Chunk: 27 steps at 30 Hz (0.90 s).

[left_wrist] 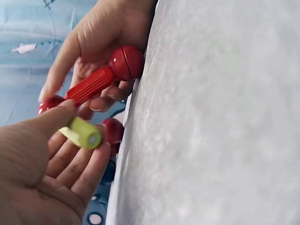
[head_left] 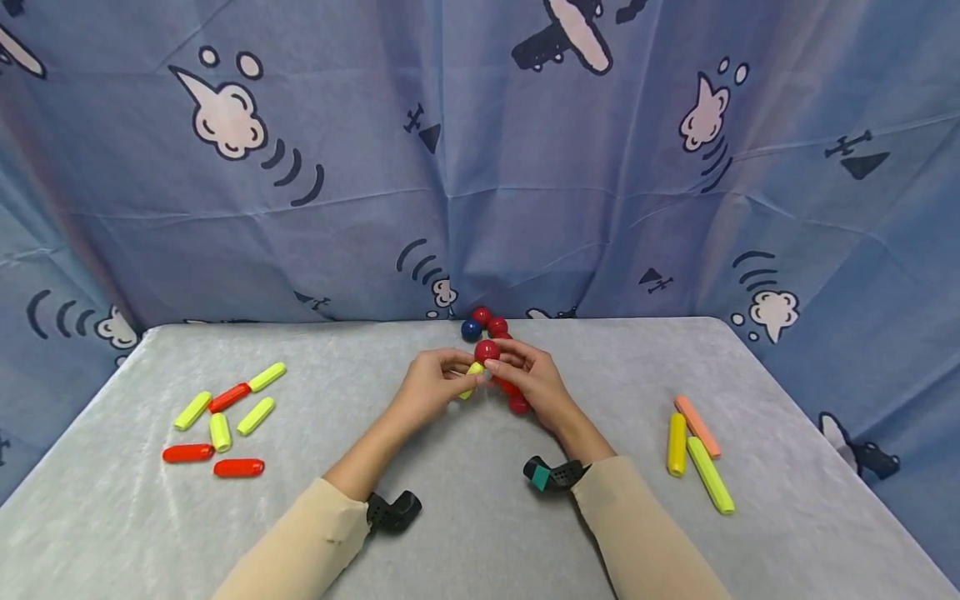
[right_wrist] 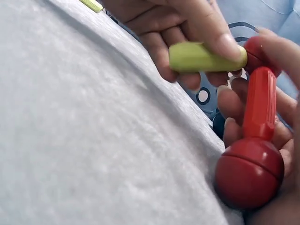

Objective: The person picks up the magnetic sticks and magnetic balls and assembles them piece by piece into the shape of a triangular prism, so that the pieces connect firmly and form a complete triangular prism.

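My left hand (head_left: pixel 429 387) pinches a short yellow-green building rod (right_wrist: pixel 194 57) between thumb and fingers; a small metallic tip shows at its end in the left wrist view. My right hand (head_left: pixel 542 390) holds a red rod (left_wrist: pixel 89 87) with a red ball (right_wrist: pixel 249 173) at its lower end and another red ball (head_left: pixel 487 350) at its upper end. In the right wrist view the yellow-green rod's end is right at the upper ball. The right fingers partly hide the red pieces.
Behind the hands, red balls (head_left: pixel 497 327) and a dark blue ball (head_left: pixel 471 330) sit near the table's back edge. Several short yellow-green and red rods (head_left: pixel 238 468) lie at left. Longer yellow (head_left: pixel 677 444), green (head_left: pixel 710 475) and orange rods (head_left: pixel 697 427) lie at right. A blue curtain (head_left: pixel 360 267) hangs behind.
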Motion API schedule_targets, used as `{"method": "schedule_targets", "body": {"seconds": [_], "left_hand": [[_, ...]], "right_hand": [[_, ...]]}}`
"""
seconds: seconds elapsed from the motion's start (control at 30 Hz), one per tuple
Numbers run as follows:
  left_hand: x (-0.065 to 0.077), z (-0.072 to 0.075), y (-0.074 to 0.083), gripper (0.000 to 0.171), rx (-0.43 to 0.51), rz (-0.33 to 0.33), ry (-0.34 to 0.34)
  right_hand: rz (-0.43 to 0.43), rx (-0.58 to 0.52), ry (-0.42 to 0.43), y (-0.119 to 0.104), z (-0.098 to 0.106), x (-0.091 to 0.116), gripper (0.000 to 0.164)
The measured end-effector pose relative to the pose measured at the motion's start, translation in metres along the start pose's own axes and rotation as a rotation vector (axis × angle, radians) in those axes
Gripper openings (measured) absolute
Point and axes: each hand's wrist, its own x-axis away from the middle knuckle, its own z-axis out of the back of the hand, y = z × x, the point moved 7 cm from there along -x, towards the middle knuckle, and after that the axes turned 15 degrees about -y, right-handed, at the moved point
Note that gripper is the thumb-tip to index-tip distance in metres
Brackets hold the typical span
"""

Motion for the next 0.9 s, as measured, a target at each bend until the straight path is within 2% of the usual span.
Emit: {"method": "schedule_targets", "body": {"seconds": [0.17, 0.33, 0.43, 0.6, 0.7, 0.77, 0.9], "left_hand": [[0.0, -0.006, 0.011, 0.028, -0.148, -0.025, -0.01], [0.0, -0.008, 0.01, 0.034, -0.17, 0.008, -0.018], [0.0, -0.008, 0.005, 0.038, -0.166, 0.038, -0.036], [0.0, -0.007, -0.007, 0.034, -0.13, 0.092, -0.096], [-0.001, -0.001, -0.012, 0.032, -0.106, 0.137, -0.117], [-0.004, 0.006, -0.012, 0.033, -0.108, 0.163, -0.099], [-0.013, 0.028, -0.008, 0.035, -0.134, 0.161, 0.049]], "right_hand": [[-0.003, 0.072, -0.035, 0.002, 0.002, 0.0, 0.038], [-0.018, 0.048, -0.021, 0.004, 0.006, 0.0, 0.038], [-0.035, -0.069, 0.026, 0.006, 0.01, 0.0, 0.042], [-0.027, -0.356, 0.13, 0.012, 0.018, 0.003, 0.044], [-0.01, -0.44, 0.156, 0.012, 0.022, 0.003, 0.042], [0.005, -0.475, 0.166, 0.012, 0.023, 0.004, 0.039], [0.027, -0.528, 0.19, 0.011, 0.024, 0.005, 0.033]]}}
